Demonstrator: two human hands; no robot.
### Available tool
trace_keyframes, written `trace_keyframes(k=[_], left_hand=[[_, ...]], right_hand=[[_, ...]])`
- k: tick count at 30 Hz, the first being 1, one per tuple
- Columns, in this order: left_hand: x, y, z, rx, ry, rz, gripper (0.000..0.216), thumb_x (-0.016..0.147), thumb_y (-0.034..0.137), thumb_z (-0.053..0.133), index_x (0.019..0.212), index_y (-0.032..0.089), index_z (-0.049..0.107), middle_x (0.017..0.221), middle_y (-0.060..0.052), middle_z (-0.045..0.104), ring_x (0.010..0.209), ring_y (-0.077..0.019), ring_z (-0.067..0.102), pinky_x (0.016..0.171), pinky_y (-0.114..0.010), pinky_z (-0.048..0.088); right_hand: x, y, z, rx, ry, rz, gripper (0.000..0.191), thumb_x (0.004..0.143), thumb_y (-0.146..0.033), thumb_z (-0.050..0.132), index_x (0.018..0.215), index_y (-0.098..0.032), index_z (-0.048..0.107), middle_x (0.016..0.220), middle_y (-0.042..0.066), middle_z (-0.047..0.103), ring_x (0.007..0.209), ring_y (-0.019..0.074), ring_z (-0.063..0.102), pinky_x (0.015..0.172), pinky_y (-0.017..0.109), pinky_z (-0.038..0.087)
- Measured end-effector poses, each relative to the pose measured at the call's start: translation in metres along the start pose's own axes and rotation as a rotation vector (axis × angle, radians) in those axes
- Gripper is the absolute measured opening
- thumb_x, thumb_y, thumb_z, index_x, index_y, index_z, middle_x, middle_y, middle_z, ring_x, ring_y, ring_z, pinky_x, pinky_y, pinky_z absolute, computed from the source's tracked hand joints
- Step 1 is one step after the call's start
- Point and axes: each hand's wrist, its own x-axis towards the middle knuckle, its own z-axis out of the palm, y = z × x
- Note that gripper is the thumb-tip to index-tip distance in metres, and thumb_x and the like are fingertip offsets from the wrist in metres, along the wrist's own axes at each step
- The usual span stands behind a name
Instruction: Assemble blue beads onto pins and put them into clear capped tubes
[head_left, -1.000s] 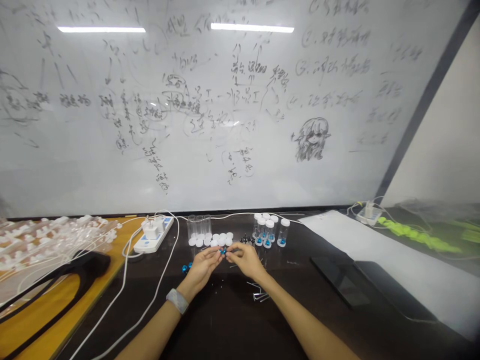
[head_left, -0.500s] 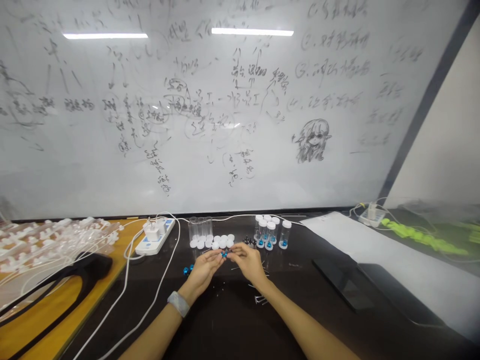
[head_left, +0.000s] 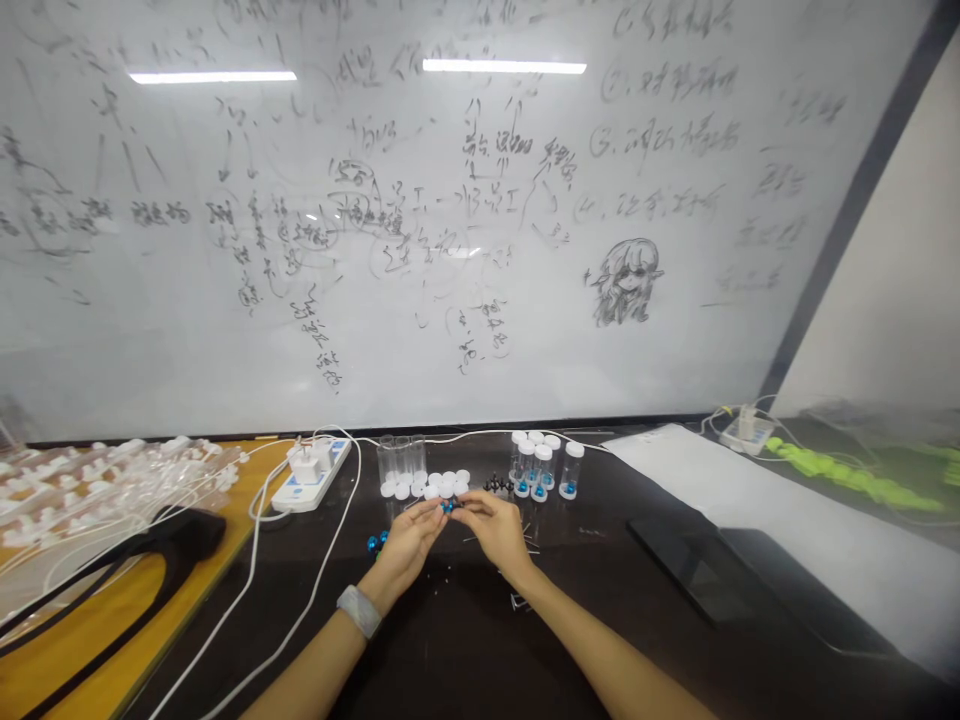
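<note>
My left hand (head_left: 409,542) pinches a small shiny blue ball (head_left: 448,507) between its fingertips. My right hand (head_left: 495,528) meets it there, thumb and forefinger closed on a small dark piece against the ball; its exact shape is too small to make out. Left of my left hand lie more blue balls (head_left: 373,543), with a bit of green beside them, partly hidden by the hand. Beyond the right hand is a cluster of small black pieces (head_left: 499,485). White caps (head_left: 446,484) lie just beyond my fingertips.
Clear tubes (head_left: 402,462) stand at the back; capped tubes (head_left: 571,470) with blue balls are to their right. Thin white sticks (head_left: 519,602) lie near my right wrist. A power strip (head_left: 311,475) with cables is left, and dark flat devices (head_left: 686,570) lie right. A whiteboard (head_left: 480,330) rises behind.
Both hands stay together at nearly the same spot, with only slight finger movement around the blue ball. The whole view has shifted very slightly.
</note>
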Motion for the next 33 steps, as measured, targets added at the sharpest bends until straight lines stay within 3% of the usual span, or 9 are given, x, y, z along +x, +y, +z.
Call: trace_keyframes(k=[7,13,16,23,27,30,33], left_hand=[[0.003,0.002,-0.002,-0.034,0.016,0.005,0.018,0.072,0.002,0.078,0.086,0.014,0.075,0.092,-0.008,0.076,0.088,-0.0157,0.071,0.091,-0.025,0.056],[0.001,0.002,-0.002,0.02,-0.027,0.01,0.025,0.068,0.011,0.085,0.09,0.012,0.075,0.09,-0.01,0.077,0.087,-0.0163,0.071,0.09,-0.025,0.054],[-0.001,0.002,-0.001,0.042,-0.038,0.018,0.031,0.064,0.015,0.088,0.091,0.011,0.075,0.09,-0.01,0.077,0.088,-0.0172,0.071,0.091,-0.026,0.053],[-0.001,0.003,0.0,0.029,-0.025,0.048,0.034,0.059,0.019,0.091,0.088,0.012,0.076,0.086,-0.008,0.077,0.083,-0.0163,0.071,0.088,-0.027,0.053],[-0.002,0.006,0.001,0.063,-0.065,0.03,0.033,0.06,0.018,0.09,0.089,0.012,0.076,0.086,-0.009,0.077,0.083,-0.0162,0.07,0.087,-0.027,0.052],[-0.004,0.007,0.004,0.075,-0.077,0.025,0.032,0.06,0.019,0.09,0.088,0.012,0.076,0.088,-0.01,0.077,0.083,-0.0168,0.071,0.087,-0.028,0.052],[-0.006,0.006,0.006,0.073,-0.075,0.017,0.033,0.059,0.02,0.091,0.087,0.011,0.076,0.089,-0.01,0.077,0.083,-0.0167,0.071,0.087,-0.028,0.052]], right_hand=[[0.002,0.008,-0.001,0.042,-0.063,-0.001,0.036,0.077,-0.044,0.075,0.101,-0.018,0.074,0.1,0.011,0.076,0.088,0.0271,0.074,0.084,0.042,0.061],[0.003,0.009,-0.004,0.033,-0.077,0.048,0.036,0.079,-0.05,0.072,0.094,-0.017,0.07,0.07,0.006,0.073,0.062,0.0228,0.072,0.061,0.034,0.062],[0.002,0.007,-0.004,-0.022,-0.12,0.074,0.041,0.086,-0.056,0.061,0.088,-0.016,0.07,0.068,0.006,0.071,0.055,0.0202,0.069,0.055,0.031,0.06],[-0.002,-0.003,-0.006,-0.079,-0.247,-0.017,0.046,0.09,-0.057,0.054,0.11,-0.017,0.064,0.082,0.006,0.071,0.067,0.0202,0.071,0.062,0.031,0.06],[-0.002,-0.004,-0.008,-0.215,-0.263,-0.008,0.047,0.096,-0.056,0.042,0.083,-0.018,0.067,0.065,0.003,0.067,0.049,0.0157,0.063,0.049,0.025,0.052],[-0.001,-0.007,-0.01,-0.326,-0.252,-0.009,0.058,0.1,-0.054,0.034,0.064,-0.019,0.062,0.052,0.001,0.062,0.047,0.0152,0.061,0.055,0.025,0.048],[0.0,-0.01,-0.009,-0.389,-0.209,-0.051,0.057,0.102,-0.052,0.032,0.064,-0.02,0.06,0.053,0.001,0.062,0.054,0.016,0.062,0.062,0.025,0.045]])
